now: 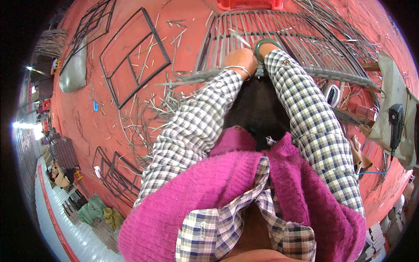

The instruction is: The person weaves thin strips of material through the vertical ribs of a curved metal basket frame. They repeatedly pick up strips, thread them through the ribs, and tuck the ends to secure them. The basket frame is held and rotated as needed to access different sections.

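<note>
A frame of grey woven strips (244,22) lies in front of me, its long slats running away from a braided near edge (323,71). At that edge my left hand (241,60), with a thin bangle on the wrist, is closed in a fist. A blurred pale strip (240,38) sticks up from beside its fingers, apparently gripped there. Close against it is my right hand (264,49), behind a green bangle (257,43); its fingers are hidden by the wrist and sleeve. Loose strip ends (183,82) stick out leftward from the braided edge.
Bare dark metal frames (168,50) lie on the red floor (144,94) at left, among scattered strip offcuts. A red plastic container (251,4) stands beyond the woven frame. Rightward are a pink cup-like object (366,112) and a black handheld device (396,126) with a blue cable.
</note>
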Tool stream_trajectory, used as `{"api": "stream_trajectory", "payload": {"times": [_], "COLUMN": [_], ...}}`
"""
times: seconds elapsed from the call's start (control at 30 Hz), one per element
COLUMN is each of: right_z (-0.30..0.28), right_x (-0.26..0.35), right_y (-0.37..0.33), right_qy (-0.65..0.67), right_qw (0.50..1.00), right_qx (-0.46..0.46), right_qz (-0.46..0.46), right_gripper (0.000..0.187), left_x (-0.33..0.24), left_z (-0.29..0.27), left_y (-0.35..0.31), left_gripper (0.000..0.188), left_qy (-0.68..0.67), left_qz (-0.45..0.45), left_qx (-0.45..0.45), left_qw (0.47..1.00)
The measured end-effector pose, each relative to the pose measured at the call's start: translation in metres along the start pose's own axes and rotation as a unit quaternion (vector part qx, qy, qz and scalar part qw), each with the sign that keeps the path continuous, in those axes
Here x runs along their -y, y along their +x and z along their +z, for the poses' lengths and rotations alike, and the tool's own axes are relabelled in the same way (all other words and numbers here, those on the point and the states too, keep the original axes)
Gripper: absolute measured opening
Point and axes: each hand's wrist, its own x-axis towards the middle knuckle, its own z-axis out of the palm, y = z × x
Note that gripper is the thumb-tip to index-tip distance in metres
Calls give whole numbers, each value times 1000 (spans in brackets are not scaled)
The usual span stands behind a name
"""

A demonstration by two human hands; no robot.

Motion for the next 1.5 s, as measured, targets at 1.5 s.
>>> {"api": "stream_trajectory", "payload": {"times": [1.5], "right_z": [124], "right_x": [-407], "right_y": [-477], "right_qy": [582], "right_qw": [579], "right_qx": [-559], "right_qz": [117], "right_gripper": [38], "left_x": [91], "left_z": [-29], "left_y": [-89], "left_gripper": [29], "left_qy": [-149], "left_qz": [225], "left_qx": [-180], "left_qw": [946]}}
